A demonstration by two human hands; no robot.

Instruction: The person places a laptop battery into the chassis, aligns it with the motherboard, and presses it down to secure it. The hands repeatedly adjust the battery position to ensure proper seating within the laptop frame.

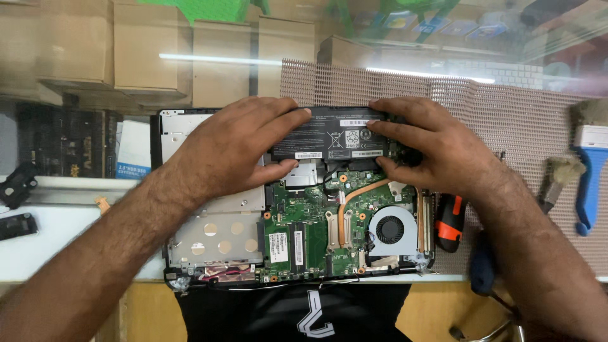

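An opened laptop base (209, 244) lies on the counter with its green motherboard (310, 221), copper heat pipe and round fan (391, 229) exposed. Along its far edge sits a long black battery pack (332, 136) with white labels. My left hand (231, 149) grips the battery's left end, thumb underneath and fingers over the top. My right hand (430, 145) holds the right end, fingers spread over the top and thumb at its lower edge. The battery lies level across the base's far edge.
A beige mesh mat (519, 120) covers the counter at right. On it lie an orange-and-black screwdriver (449, 223), a blue-handled brush (589, 183) and a smaller brush (557, 177). Small black parts (18, 206) lie at left. Cardboard boxes (152, 50) stand behind glass.
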